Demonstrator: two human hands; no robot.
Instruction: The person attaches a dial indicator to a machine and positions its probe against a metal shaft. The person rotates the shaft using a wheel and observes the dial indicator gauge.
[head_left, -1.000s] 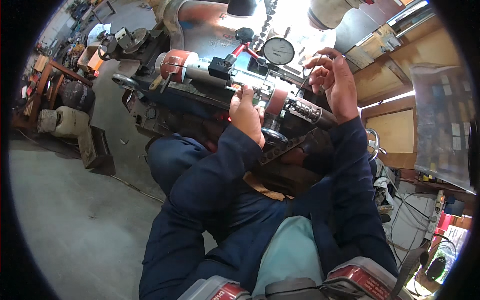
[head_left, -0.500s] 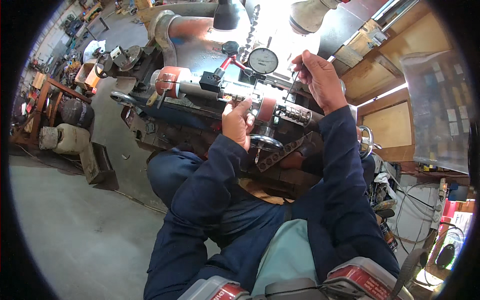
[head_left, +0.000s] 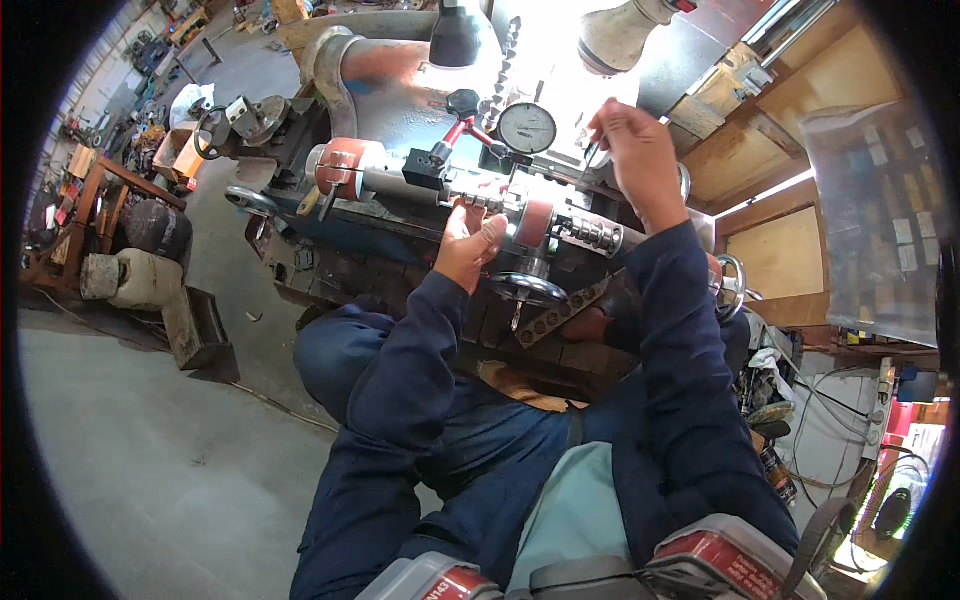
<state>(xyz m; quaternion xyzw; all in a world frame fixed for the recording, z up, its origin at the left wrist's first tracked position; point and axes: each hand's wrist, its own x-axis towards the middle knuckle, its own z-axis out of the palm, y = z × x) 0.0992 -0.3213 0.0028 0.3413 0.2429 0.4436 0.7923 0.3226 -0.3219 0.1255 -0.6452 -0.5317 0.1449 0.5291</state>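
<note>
A machined metal shaft with stepped collars (head_left: pixel 590 234) lies across the machine, passing through a reddish-brown clamp block (head_left: pixel 535 222). My left hand (head_left: pixel 474 246) is closed around the shaft's left part, its thumb below and fingertips showing behind. Raised over the right part, my right hand (head_left: pixel 640 155) pinches a thin dark rod (head_left: pixel 592 156) pointing down; its exact kind is unclear. Between the hands stands a round dial gauge (head_left: pixel 527 128), carried by a red jointed arm (head_left: pixel 452 134) on a black block (head_left: pixel 424 168).
A bright handwheel (head_left: pixel 528 288) sits below the clamp block, another handwheel (head_left: pixel 733 285) at the right. Two lamp heads (head_left: pixel 463 38) hang over the back. A perforated metal strip (head_left: pixel 560 316) lies below the shaft. A gas cylinder (head_left: pixel 140 277) lies on the floor at left.
My left hand has shifted slightly left along the shaft, its thumb spreading lower. My right hand stays raised; the rod in it has tilted and shows shorter, its tip away from the shaft.
</note>
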